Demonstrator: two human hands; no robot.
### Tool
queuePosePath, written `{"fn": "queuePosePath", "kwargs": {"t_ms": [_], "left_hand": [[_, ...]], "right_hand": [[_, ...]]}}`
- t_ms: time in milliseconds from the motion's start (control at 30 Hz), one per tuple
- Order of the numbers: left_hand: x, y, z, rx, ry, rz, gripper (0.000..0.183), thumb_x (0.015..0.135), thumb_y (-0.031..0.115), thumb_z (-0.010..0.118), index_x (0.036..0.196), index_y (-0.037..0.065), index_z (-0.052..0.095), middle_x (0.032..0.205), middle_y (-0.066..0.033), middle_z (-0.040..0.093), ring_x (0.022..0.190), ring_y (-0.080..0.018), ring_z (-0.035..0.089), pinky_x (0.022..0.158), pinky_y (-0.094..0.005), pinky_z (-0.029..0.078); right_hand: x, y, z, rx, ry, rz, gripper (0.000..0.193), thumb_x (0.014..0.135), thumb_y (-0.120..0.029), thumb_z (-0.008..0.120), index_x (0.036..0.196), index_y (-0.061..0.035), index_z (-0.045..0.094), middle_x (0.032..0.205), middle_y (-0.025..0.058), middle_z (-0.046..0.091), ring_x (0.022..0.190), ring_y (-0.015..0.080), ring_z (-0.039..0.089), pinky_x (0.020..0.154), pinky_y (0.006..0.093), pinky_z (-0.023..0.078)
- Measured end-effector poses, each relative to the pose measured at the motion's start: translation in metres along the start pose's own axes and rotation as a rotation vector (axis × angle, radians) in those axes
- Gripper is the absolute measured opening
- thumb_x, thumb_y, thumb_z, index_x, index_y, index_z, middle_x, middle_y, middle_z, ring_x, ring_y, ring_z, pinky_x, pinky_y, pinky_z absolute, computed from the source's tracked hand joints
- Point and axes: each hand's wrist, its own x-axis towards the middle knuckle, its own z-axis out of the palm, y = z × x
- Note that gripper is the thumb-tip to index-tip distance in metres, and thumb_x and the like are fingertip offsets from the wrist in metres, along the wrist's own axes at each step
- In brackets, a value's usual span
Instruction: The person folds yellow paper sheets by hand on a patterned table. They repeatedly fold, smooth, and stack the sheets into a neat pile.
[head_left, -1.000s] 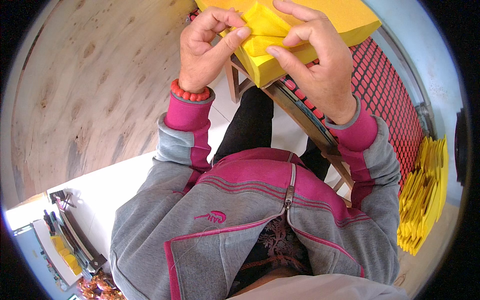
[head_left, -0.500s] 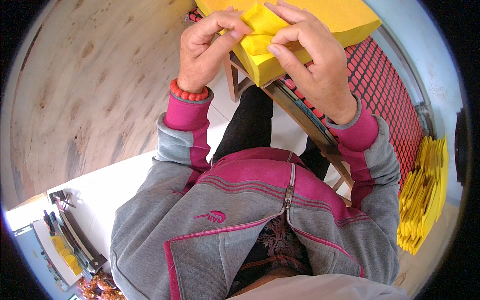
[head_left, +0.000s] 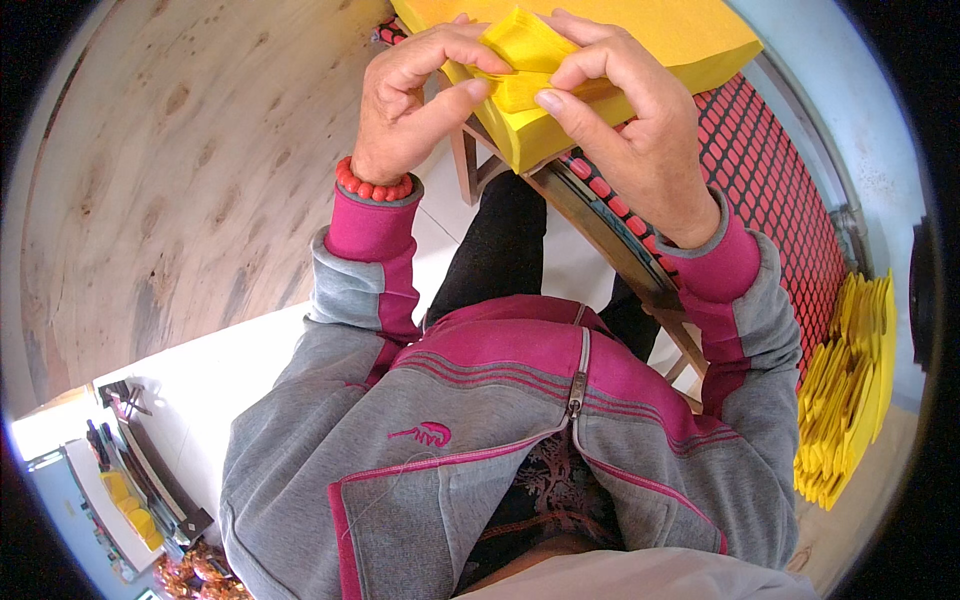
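A small piece of folded yellow paper (head_left: pixel 522 42) is held up between both hands, its layers bent into a peak with a crosswise fold below. My left hand (head_left: pixel 415 95), with a red bead bracelet (head_left: pixel 374 184) at the wrist, holds its left edge between thumb and forefinger. On the other side my right hand (head_left: pixel 640 125) pinches the lower fold, thumb in front. Other fingers of both hands are partly hidden behind the paper. Just beneath lies a thick stack of yellow paper (head_left: pixel 690 35), one corner pointing toward me.
The stack rests on a wooden-legged stand (head_left: pixel 600 220) beside a red and black patterned surface (head_left: pixel 745 150). More folded yellow papers (head_left: pixel 845 390) lie in a pile at the right. A large wooden board (head_left: pixel 180 190) fills the left. A shelf with small items (head_left: pixel 125 490) stands lower left.
The left thumb has moved slightly down and away from the forefinger. The paper's lower fold has shifted a little, and the right fingers have slid slightly right along it.
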Motion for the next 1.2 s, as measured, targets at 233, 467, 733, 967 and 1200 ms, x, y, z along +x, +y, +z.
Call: {"fn": "queuePosePath", "kwargs": {"t_ms": [233,467,733,967,1200], "left_hand": [[0.002,0.006,0.004,-0.032,0.002,-0.024,0.018,0.086,-0.002,0.061,0.103,0.0,0.069,0.11,-0.0103,0.069,0.109,-0.0212,0.062,0.11,-0.0393,0.037],[0.007,0.012,0.006,0.034,-0.001,0.01,0.022,0.084,-0.003,0.063,0.104,-0.001,0.069,0.111,-0.0096,0.069,0.113,-0.0214,0.061,0.115,-0.0409,0.034],[0.008,0.015,0.009,-0.011,0.034,-0.013,0.022,0.083,-0.001,0.067,0.104,0.002,0.071,0.108,-0.0075,0.07,0.113,-0.0205,0.062,0.109,-0.0379,0.038],[0.008,0.018,0.01,-0.005,0.007,-0.041,0.021,0.084,-0.003,0.067,0.105,0.001,0.071,0.11,-0.0076,0.071,0.116,-0.0204,0.062,0.116,-0.0425,0.033],[0.011,0.013,0.011,0.022,0.039,0.04,0.012,0.086,0.002,0.07,0.099,0.003,0.071,0.102,-0.007,0.071,0.106,-0.0201,0.064,0.101,-0.0358,0.044]], "right_hand": [[0.0,-0.006,-0.006,-0.043,-0.064,0.077,0.015,0.082,-0.003,0.074,0.089,0.0005,0.061,0.108,0.028,0.066,0.107,0.0372,0.067,0.093,0.0394,0.051],[-0.003,-0.004,-0.003,-0.163,-0.079,0.097,0.013,0.087,-0.006,0.073,0.094,-0.001,0.063,0.129,0.0219,0.065,0.119,0.029,0.064,0.098,0.033,0.047],[-0.004,-0.003,0.001,-0.065,-0.037,0.095,0.014,0.084,-0.007,0.073,0.092,-0.0008,0.062,0.105,0.0188,0.067,0.117,0.0342,0.064,0.094,0.038,0.049],[-0.004,-0.006,0.0,-0.094,-0.031,0.135,0.013,0.084,-0.006,0.073,0.092,-0.0013,0.063,0.106,0.0193,0.067,0.115,0.0339,0.065,0.093,0.037,0.05],[-0.004,-0.004,-0.001,-0.087,-0.027,0.098,0.013,0.084,-0.006,0.072,0.094,-0.0015,0.064,0.109,0.02,0.067,0.113,0.0337,0.065,0.092,0.0368,0.05]]}}
